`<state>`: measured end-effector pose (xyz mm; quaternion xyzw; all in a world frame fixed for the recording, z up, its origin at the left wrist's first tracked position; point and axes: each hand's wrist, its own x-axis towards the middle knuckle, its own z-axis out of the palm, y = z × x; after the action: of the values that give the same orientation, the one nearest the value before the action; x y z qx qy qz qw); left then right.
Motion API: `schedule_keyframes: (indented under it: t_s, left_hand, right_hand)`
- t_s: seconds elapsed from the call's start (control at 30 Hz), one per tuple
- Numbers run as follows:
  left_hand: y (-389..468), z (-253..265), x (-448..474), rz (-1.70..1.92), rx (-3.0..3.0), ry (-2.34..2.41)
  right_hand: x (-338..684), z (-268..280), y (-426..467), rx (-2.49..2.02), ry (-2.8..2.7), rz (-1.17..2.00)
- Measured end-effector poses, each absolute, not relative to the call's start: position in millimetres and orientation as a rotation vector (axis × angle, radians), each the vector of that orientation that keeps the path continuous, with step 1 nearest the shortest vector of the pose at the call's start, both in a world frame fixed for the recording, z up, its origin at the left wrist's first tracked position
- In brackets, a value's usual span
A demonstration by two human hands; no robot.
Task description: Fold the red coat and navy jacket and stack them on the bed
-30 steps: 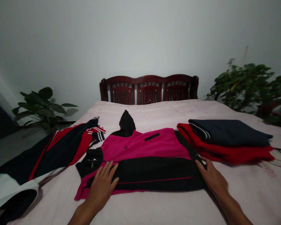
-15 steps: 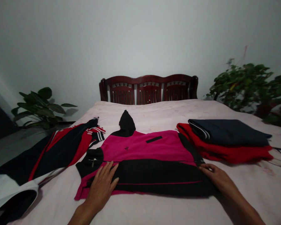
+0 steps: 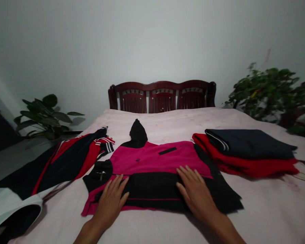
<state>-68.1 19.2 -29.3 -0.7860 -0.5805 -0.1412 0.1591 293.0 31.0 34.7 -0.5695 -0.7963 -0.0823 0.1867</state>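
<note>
Head view shows a pink-and-black hooded jacket (image 3: 155, 169) laid flat at the near middle of the bed (image 3: 167, 118), hood pointing toward the wooden headboard (image 3: 162, 96). The left hand (image 3: 111, 200) lies open, palm down, on the jacket's near left edge. The right hand (image 3: 197, 196) lies open, fingers spread, on the black folded band near the jacket's right side. Neither hand grips the cloth; both press it flat.

To do this step well, hold the left edge pinned and stroke outward with the right palm so the fold lies without ridges. Keep the near hem parallel to the bed edge.

A red-and-navy jacket (image 3: 66, 159) lies just to the left, a folded stack of navy and red garments (image 3: 246, 152) to the right.
</note>
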Motion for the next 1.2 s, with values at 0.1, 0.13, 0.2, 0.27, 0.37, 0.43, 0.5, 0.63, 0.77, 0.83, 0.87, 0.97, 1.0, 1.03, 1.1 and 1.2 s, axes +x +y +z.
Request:
schedule_keyframes:
  t_s: [0.1,0.13,0.2,0.27,0.37,0.43,0.5,0.63,0.77,0.83,0.87,0.97,1.0,1.03,1.1,1.2]
  left_hand:
    - [19,-29,-68,-0.415,-2.254,-1.663]
    - [19,-29,-68,-0.418,-2.257,-1.665]
    - [18,-28,-68,-0.416,-2.263,-1.672]
    - [18,-27,-68,-0.404,-2.272,-1.685]
    - [18,-26,-67,-0.387,-2.282,-1.706]
    - [18,-26,-67,-0.380,-2.286,-1.705]
    - [18,-27,-68,-0.380,-2.285,-1.696]
    - [18,-29,-69,-0.396,-2.277,-1.672]
    - [19,-29,-69,-0.404,-2.274,-1.658]
    - [19,-29,-69,-0.407,-2.271,-1.661]
    - [19,-29,-69,-0.405,-2.269,-1.663]
    - [20,-30,-69,-0.400,-2.259,-1.664]
    - [20,-30,-69,-0.402,-2.258,-1.661]
    - [20,-30,-69,-0.406,-2.258,-1.658]
    - [19,-31,-69,-0.419,-2.258,-1.652]
    - [20,-32,-69,-0.428,-2.254,-1.658]
  right_hand:
    - [278,22,33,-1.622,-2.405,-0.164]
    - [281,18,36,-1.669,-2.416,-0.159]
    - [293,13,42,-1.777,-2.394,-0.192]
    - [310,10,49,-1.880,-2.344,-0.272]
    - [333,12,56,-2.023,-2.252,-0.394]
    - [344,14,59,-2.109,-2.190,-0.410]
    - [350,16,61,-2.178,-2.131,-0.366]
    - [352,16,60,-2.160,-2.085,-0.342]
    - [350,16,57,-2.086,-2.096,-0.358]
    - [349,17,56,-2.080,-2.096,-0.349]
    - [349,17,55,-2.080,-2.096,-0.349]
    - [348,19,55,-2.080,-2.096,-0.359]
    - [348,19,55,-2.083,-2.093,-0.362]
    - [348,20,54,-2.087,-2.089,-0.362]
    - [347,21,54,-2.099,-2.081,-0.356]
    - [346,22,53,-2.097,-2.080,-0.348]
